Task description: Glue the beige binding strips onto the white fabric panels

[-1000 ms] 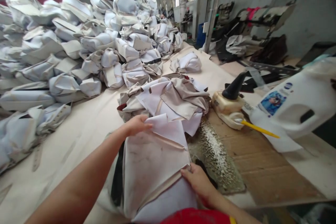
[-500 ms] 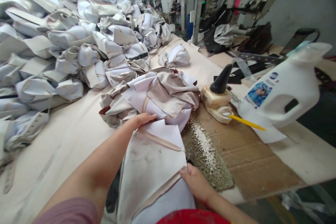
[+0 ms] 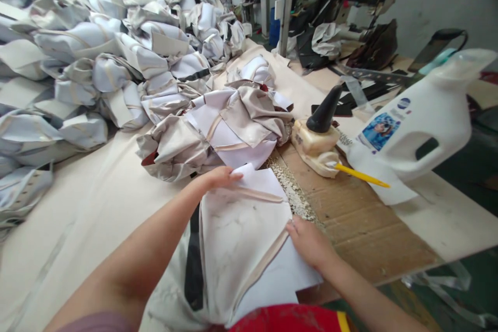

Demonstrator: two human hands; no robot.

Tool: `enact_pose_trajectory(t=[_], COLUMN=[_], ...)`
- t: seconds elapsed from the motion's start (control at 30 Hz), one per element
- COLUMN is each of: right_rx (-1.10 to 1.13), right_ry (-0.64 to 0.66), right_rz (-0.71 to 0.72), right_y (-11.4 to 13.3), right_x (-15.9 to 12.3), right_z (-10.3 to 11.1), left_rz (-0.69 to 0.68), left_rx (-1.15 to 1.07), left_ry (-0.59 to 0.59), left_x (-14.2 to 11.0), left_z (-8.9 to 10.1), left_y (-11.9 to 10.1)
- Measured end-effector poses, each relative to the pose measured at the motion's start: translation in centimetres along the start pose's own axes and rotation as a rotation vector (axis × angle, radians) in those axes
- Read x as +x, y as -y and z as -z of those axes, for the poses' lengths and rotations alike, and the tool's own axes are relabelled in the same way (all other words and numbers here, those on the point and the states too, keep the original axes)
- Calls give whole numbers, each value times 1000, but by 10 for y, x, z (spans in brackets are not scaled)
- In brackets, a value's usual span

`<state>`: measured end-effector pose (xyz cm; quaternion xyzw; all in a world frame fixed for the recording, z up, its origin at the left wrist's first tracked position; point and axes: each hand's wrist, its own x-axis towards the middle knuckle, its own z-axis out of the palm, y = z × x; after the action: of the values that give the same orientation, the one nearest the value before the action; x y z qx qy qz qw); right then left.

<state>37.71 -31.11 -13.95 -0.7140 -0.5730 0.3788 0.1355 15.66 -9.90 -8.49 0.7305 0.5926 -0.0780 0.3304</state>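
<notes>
Between left hand and right hand lies a fabric panel.

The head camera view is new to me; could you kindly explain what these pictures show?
These pictures come from a camera worn on a person's head, looking down at their own arms. Their left hand and right hand rest on the edges of a pale fabric panel, which lies on a long table. Beyond it stands a heap of fabric bundles. To the right lie cardboard, a white plastic jug and a yellow pencil.
</notes>
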Motion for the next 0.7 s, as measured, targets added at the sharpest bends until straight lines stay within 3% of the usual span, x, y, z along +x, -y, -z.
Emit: enact_pose_trajectory(t=[0.07,0.17,0.23,0.3,0.4,0.57,0.7], right_rx=[-219,-115,239,741,1189,1246,1166], right_ry=[-81,-261,-352,-388,-418,-566,-723], right_rz=[19,6,-106,-219,-233,-141,-113], right_y=[-11,-36,-59,-81,-99,-97,-95], right_x=[2,6,13,23,44,85,107], right_z=[6,27,47,65,83,92,99], left_rz=[4,38,68,93,95,-11,-198], left_rx=[96,210,265,310,361,416,577], left_ry=[-15,-75,-107,-125,-130,-199,-250], left_x=[-10,-14,-12,-10,-13,-37,-63], left_z=[-14,-21,-21,-22,-23,-26,-60], left_y=[-2,-4,-8,-12,-23,-40,-50])
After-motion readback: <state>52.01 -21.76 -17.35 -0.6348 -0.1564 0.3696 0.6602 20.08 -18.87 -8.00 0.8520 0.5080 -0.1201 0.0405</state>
